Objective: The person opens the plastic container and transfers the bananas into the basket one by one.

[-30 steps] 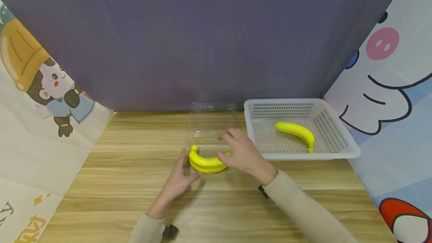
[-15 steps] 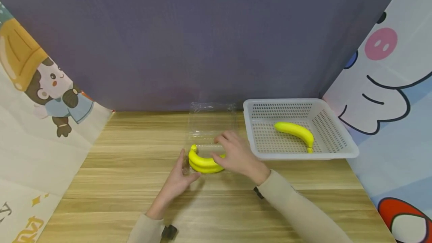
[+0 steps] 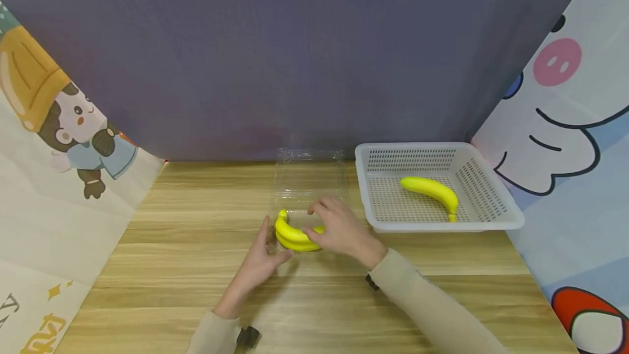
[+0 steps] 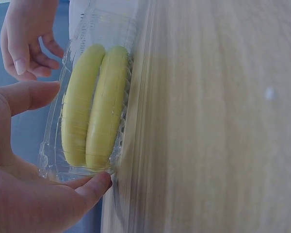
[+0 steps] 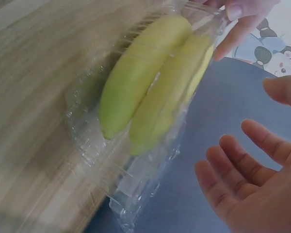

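Note:
A clear plastic clamshell container (image 3: 309,176) lies with its lid folded back on the wooden table. Yellow bananas (image 3: 295,237) rest side by side in its near half; two show plainly in the left wrist view. My left hand (image 3: 260,261) holds this half by its left end, thumb along the near edge and fingers on the left side. My right hand (image 3: 341,231) hovers over the bananas' right end, hiding it in the head view. In the right wrist view its fingers (image 5: 233,165) are spread, loosely bent, and hold nothing.
To the right stands a white perforated basket (image 3: 366,201) with one more banana (image 3: 432,190) in it. A dark upright panel (image 3: 314,59) closes off the back of the wooden table (image 3: 162,266), and printed cartoon panels flank both sides.
My right hand has shifted left and slightly toward the near side, covering more of the bananas. The left hand, the container and the basket have kept their places.

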Available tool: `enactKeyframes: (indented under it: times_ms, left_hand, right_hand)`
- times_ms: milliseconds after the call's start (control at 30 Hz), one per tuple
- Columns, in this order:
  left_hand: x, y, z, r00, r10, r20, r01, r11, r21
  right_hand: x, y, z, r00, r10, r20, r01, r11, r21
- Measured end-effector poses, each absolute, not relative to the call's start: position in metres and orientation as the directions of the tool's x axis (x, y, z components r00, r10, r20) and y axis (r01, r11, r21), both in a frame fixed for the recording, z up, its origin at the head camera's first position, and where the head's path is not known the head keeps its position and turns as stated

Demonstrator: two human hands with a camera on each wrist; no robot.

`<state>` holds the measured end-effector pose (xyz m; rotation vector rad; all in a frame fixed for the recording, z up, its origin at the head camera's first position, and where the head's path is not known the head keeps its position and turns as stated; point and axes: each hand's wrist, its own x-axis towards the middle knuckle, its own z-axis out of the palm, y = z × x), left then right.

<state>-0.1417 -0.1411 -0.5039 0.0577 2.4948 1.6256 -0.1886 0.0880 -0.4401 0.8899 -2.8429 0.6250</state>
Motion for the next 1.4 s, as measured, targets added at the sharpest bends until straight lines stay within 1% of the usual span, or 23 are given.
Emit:
enactKeyframes:
  times_ms: [467,733,900,1400]
  left_hand:
    - [-0.141,-0.14,-0.506,-0.989,0.116,-0.093,-0.038,0.408,0.912]
    - [-0.141,-0.14,-0.505,-0.988,0.112,-0.11,-0.056,0.407,0.912]
    - [-0.141,-0.14,-0.505,-0.988,0.109,-0.114,-0.061,0.4,0.914]
    - [-0.142,-0.141,-0.506,-0.985,0.115,-0.129,-0.071,0.409,0.91]
  right_hand:
    - [-0.192,0.079,-0.454,-0.827,-0.547,0.13,-0.554,0.753,-0.356]
    - [-0.195,0.076,-0.462,-0.836,-0.543,0.082,-0.535,0.772,-0.342]
    - [-0.196,0.073,-0.467,-0.837,-0.542,0.075,-0.532,0.773,-0.346]
    - [-0.201,0.067,-0.475,-0.837,-0.545,0.05,-0.532,0.789,-0.309]
